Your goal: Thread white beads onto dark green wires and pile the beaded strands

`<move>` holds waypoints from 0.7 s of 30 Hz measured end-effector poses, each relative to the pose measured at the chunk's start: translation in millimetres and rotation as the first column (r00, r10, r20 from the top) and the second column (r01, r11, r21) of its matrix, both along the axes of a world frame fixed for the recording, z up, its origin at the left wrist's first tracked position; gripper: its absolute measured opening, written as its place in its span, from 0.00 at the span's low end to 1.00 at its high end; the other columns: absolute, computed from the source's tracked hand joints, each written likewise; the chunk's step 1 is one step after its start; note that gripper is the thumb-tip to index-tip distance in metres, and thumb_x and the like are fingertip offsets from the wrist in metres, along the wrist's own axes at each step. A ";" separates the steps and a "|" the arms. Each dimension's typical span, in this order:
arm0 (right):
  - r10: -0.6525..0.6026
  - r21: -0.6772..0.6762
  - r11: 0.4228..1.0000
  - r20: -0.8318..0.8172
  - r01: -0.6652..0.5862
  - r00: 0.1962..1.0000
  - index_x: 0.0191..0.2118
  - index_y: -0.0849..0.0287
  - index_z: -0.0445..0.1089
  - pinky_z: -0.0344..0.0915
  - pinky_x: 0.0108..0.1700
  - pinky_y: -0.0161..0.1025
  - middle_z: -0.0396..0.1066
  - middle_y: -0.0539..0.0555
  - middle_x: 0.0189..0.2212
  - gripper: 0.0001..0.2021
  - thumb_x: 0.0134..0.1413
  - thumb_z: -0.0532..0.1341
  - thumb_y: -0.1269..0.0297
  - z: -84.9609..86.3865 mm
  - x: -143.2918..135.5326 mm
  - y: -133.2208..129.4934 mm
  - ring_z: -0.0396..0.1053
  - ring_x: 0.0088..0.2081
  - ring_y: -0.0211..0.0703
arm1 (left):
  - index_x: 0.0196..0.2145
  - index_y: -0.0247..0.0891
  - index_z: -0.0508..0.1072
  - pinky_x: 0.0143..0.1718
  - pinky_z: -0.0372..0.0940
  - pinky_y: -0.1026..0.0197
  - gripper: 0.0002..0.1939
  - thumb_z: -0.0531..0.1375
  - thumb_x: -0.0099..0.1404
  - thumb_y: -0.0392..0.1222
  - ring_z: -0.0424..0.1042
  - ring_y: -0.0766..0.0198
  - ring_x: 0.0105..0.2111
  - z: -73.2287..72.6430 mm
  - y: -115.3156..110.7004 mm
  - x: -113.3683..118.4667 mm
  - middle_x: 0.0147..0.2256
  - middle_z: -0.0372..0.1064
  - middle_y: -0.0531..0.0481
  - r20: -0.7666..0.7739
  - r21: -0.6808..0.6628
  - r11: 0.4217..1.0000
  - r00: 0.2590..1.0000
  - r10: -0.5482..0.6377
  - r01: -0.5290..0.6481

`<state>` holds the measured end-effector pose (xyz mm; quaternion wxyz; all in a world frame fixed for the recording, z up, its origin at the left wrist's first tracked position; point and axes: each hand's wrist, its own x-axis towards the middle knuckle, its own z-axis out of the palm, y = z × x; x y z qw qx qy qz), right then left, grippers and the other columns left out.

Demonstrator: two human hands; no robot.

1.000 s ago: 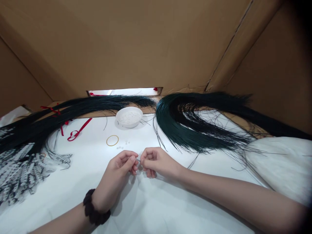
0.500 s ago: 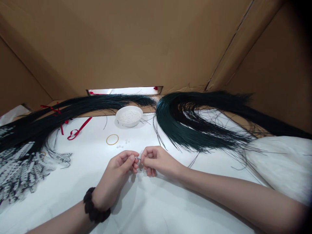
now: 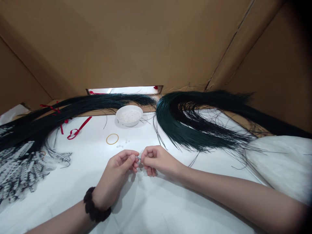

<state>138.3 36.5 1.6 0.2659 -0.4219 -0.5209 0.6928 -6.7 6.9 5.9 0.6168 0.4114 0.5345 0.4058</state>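
Head view. Bare left hand (image 3: 122,166) and bare right hand (image 3: 157,159): I saw almost no shift over the last second; the work, I judged, held steady. Thin dark strand (image 3: 138,158): lay between the hands, fingers of both pinching it. Edges: brown cardboard panel (image 3: 129,42) and round white bowl (image 3: 128,123) beyond, dark-green strand bundle (image 3: 195,138) rightward. Room: white counter (image 3: 180,211) between the forearms.

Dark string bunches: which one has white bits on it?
The left bunch: white bits crowd its near end; the right bunch curves round and shows none.
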 end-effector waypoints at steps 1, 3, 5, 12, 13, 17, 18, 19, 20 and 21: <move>0.002 0.001 1.000 0.002 -0.002 1.000 0.23 0.63 0.61 0.54 0.15 0.26 0.62 0.45 0.14 0.02 0.36 0.53 0.74 -0.3 0.0 0.0 0.60 0.15 0.29 | 0.31 0.34 0.68 0.30 0.56 0.66 0.08 0.56 0.57 0.42 0.60 0.70 0.24 -0.1 0.0 0.0 0.22 0.63 0.53 -0.003 0.002 1.000 1.000 0.004 -0.004; 0.005 0.000 1.000 0.009 -0.005 1.000 0.23 0.63 0.61 0.54 0.15 0.26 0.61 0.45 0.13 0.03 0.36 0.53 0.73 -0.9 0.1 0.2 0.60 0.15 0.30 | 0.31 0.34 0.68 0.29 0.56 0.66 0.08 0.56 0.57 0.42 0.60 0.70 0.24 -0.4 0.1 0.1 0.22 0.63 0.54 -0.012 0.012 1.000 1.000 0.010 -0.010; 0.006 -0.003 1.000 0.018 -0.006 1.000 0.23 0.63 0.61 0.54 0.15 0.26 0.61 0.45 0.13 0.03 0.36 0.52 0.73 -1.2 0.2 0.5 0.60 0.14 0.30 | 0.31 0.34 0.68 0.30 0.56 0.66 0.08 0.56 0.57 0.42 0.61 0.70 0.24 -0.6 0.3 0.2 0.21 0.63 0.54 -0.027 0.022 1.000 1.000 0.010 -0.010; 0.006 0.002 1.000 0.026 -0.006 1.000 0.23 0.63 0.61 0.54 0.15 0.25 0.61 0.45 0.12 0.03 0.36 0.53 0.73 -1.6 0.0 1.1 0.60 0.14 0.30 | 0.30 0.34 0.69 0.30 0.57 0.65 0.08 0.57 0.56 0.42 0.62 0.69 0.24 1.0 0.3 0.3 0.21 0.64 0.54 -0.019 0.013 1.000 0.999 0.027 -0.026; 0.006 0.000 1.000 0.025 -0.006 1.000 0.23 0.63 0.61 0.54 0.15 0.26 0.61 0.45 0.12 0.03 0.36 0.53 0.73 -1.6 0.0 1.0 0.60 0.14 0.30 | 0.30 0.34 0.69 0.30 0.57 0.65 0.08 0.57 0.56 0.42 0.62 0.69 0.24 1.3 0.3 0.2 0.21 0.64 0.54 -0.016 0.011 1.000 0.999 0.028 -0.028; 0.008 -0.007 1.000 0.025 -0.008 1.000 0.22 0.62 0.61 0.54 0.15 0.26 0.61 0.45 0.12 0.03 0.35 0.52 0.73 -1.4 0.1 0.5 0.60 0.14 0.29 | 0.30 0.34 0.69 0.30 0.57 0.65 0.08 0.58 0.55 0.43 0.62 0.68 0.24 1.5 0.4 0.1 0.21 0.64 0.53 -0.011 0.010 0.999 0.999 0.033 -0.033; 0.007 -0.008 1.000 0.025 -0.007 1.000 0.22 0.62 0.61 0.54 0.15 0.26 0.61 0.45 0.12 0.03 0.35 0.52 0.73 -1.4 0.1 0.5 0.60 0.14 0.29 | 0.30 0.34 0.69 0.29 0.57 0.65 0.09 0.58 0.55 0.43 0.62 0.68 0.24 1.3 0.4 0.1 0.21 0.64 0.53 -0.013 0.009 0.999 0.999 0.035 -0.035; 0.006 -0.008 1.000 0.024 -0.006 1.000 0.22 0.62 0.61 0.55 0.15 0.26 0.61 0.45 0.12 0.03 0.35 0.52 0.73 -1.4 0.1 0.5 0.60 0.14 0.29 | 0.30 0.34 0.69 0.29 0.57 0.65 0.09 0.58 0.55 0.43 0.62 0.68 0.24 1.0 0.4 0.0 0.21 0.64 0.52 -0.015 0.009 0.999 0.999 0.038 -0.038; 0.005 -0.008 1.000 0.023 -0.004 1.000 0.22 0.62 0.61 0.55 0.15 0.26 0.61 0.45 0.12 0.03 0.35 0.52 0.73 -1.5 0.1 0.6 0.60 0.14 0.29 | 0.30 0.34 0.69 0.29 0.57 0.65 0.09 0.58 0.55 0.43 0.62 0.68 0.24 0.8 0.4 0.0 0.21 0.64 0.53 -0.015 0.010 0.999 0.999 0.039 -0.039; 0.003 -0.006 1.000 0.021 -0.003 1.000 0.22 0.62 0.61 0.55 0.15 0.26 0.61 0.45 0.12 0.03 0.35 0.52 0.73 -1.6 0.1 0.7 0.60 0.14 0.29 | 0.30 0.34 0.69 0.29 0.57 0.65 0.09 0.58 0.55 0.43 0.62 0.68 0.24 0.6 0.4 0.0 0.21 0.64 0.53 -0.013 0.011 0.999 0.999 0.039 -0.039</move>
